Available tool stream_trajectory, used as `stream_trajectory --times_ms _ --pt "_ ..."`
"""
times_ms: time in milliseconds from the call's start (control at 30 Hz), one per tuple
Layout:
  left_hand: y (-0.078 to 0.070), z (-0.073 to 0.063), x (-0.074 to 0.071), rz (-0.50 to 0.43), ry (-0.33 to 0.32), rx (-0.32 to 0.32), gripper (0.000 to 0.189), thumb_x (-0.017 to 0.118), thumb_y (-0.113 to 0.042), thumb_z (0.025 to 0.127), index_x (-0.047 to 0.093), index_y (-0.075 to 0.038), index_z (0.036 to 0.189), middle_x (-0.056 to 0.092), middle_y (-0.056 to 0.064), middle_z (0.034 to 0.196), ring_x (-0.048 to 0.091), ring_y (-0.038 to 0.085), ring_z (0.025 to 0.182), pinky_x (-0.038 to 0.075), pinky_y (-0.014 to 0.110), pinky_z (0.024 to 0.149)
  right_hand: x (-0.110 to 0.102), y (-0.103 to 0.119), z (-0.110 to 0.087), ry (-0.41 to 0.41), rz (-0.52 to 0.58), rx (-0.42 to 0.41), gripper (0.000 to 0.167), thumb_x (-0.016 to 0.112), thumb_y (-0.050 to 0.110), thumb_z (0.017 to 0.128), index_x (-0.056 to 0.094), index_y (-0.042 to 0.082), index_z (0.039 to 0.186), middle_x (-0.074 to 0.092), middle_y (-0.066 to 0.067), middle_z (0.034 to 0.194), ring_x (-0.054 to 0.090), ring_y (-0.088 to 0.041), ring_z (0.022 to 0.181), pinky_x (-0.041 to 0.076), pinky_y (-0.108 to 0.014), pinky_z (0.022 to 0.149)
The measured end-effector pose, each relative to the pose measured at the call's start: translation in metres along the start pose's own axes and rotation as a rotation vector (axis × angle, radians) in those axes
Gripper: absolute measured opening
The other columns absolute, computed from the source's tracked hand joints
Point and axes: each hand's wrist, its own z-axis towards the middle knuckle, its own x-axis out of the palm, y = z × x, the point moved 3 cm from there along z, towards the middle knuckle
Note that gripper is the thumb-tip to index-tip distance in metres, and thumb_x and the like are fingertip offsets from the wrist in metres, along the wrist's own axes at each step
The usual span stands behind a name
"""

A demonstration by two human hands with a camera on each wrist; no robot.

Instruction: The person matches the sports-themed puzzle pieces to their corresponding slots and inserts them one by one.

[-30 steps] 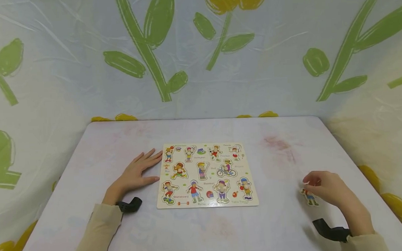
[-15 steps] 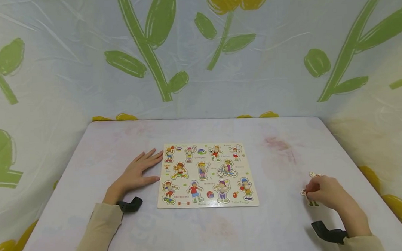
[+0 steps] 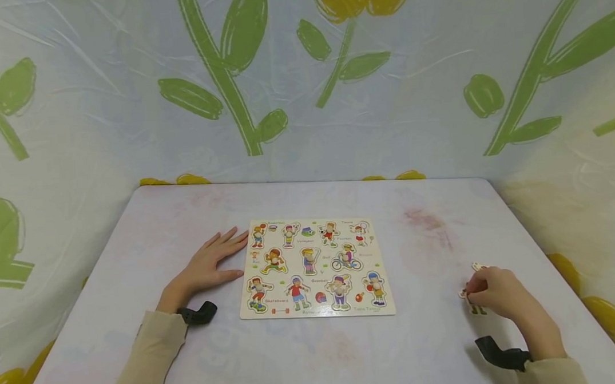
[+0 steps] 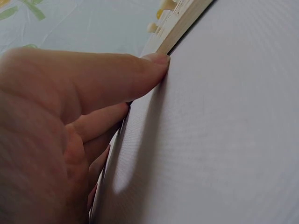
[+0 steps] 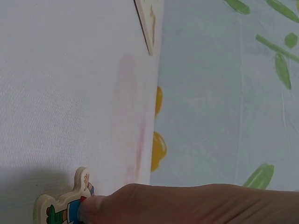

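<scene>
A pale wooden puzzle board (image 3: 295, 261) filled with cartoon sports figures lies mid-table. My left hand (image 3: 207, 264) rests flat at its left side with fingers spread, fingertips and thumb touching the edge. In the left wrist view the thumb meets the board's side (image 4: 189, 25), where small knobs stand up. Off to the right, my right hand (image 3: 505, 292) pinches a wooden figure puzzle piece (image 3: 479, 310) from above; its middle is hidden beneath the fingers. The right wrist view shows the thumb (image 5: 140, 200) against that piece (image 5: 58, 217), close to the tabletop.
The table (image 3: 345, 351) has a pale cover with faint reddish stains (image 3: 427, 220) at the right. Its far edge meets a hanging sheet (image 3: 387, 125) printed with green leaves and yellow flowers. Each wrist wears a black camera mount (image 3: 199, 313).
My right hand has lowered over the puzzle piece and its fingers have closed at the middle; the piece's top now shows beyond the hand. My left hand and the board stay put.
</scene>
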Motion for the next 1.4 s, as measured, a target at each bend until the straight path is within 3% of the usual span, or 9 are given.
stream_trajectory --times_ms 433,800,1400 --pt "0.003 -0.001 0.001 0.002 -0.005 0.004 0.079 0.070 -0.043 0.084 0.043 -0.010 0.151 0.038 0.003 0.157 0.022 0.031 0.149 0.010 0.054 0.121 0.001 0.013 0.006 -0.010 0.015 -0.014 0.006 0.073 0.003 0.080 0.068 0.004 0.078 0.064 -0.001 0.074 0.054 -0.017 0.068 0.046 -0.029 0.054" --pt "0.002 0.000 0.003 0.005 0.000 0.001 0.079 0.069 -0.043 0.085 0.043 -0.010 0.151 0.038 0.003 0.157 0.022 0.031 0.149 0.010 0.054 0.121 -0.002 0.032 0.019 -0.106 0.027 -0.084 0.010 0.077 0.004 0.079 0.067 0.006 0.080 0.066 0.000 0.077 0.057 -0.016 0.070 0.047 -0.029 0.055" --pt "0.002 0.000 0.003 -0.001 -0.002 -0.003 0.078 0.068 -0.042 0.085 0.043 -0.009 0.151 0.038 0.004 0.157 0.022 0.031 0.149 0.010 0.054 0.121 -0.007 0.061 0.040 -0.117 0.049 -0.101 0.020 0.077 0.003 0.076 0.059 0.002 0.083 0.061 -0.002 0.074 0.054 -0.017 0.066 0.046 -0.030 0.054"
